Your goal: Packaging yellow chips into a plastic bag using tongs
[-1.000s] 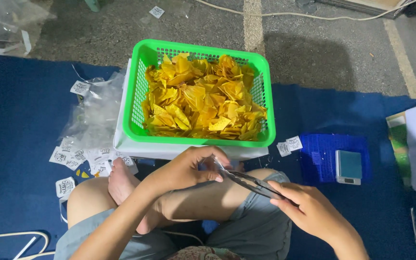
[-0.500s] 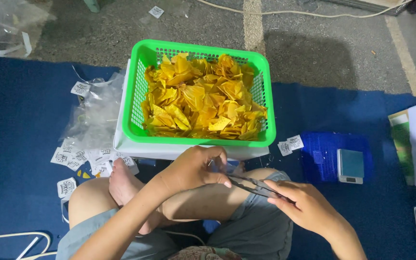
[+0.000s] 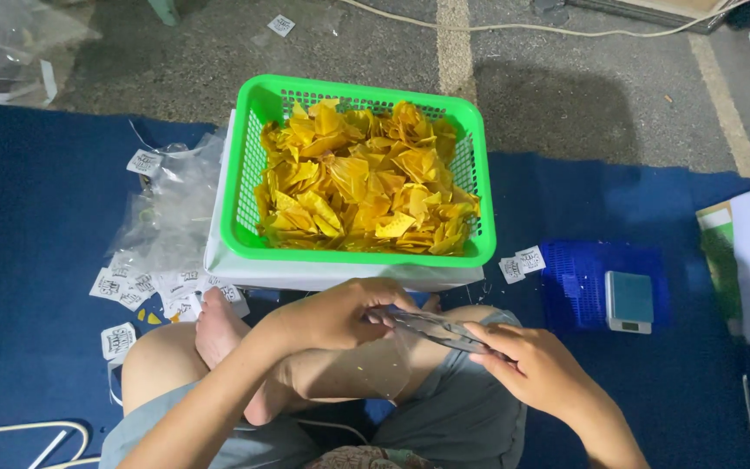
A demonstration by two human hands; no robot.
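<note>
Tongs (image 3: 440,330) sit over the lap, right hand (image 3: 536,369) clamped on the handles. Clear bag (image 3: 375,365), new since a second ago, hangs pinched in left hand (image 3: 332,313) fingers, below green basket (image 3: 249,156) of yellow chips (image 3: 366,178).

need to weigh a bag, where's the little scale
Head view, right side: the small scale sits on a blue mesh tray on the blue mat, right of the green basket.

White square labels (image 3: 145,287) (black print) litter blue mat (image 3: 28,226).
</note>
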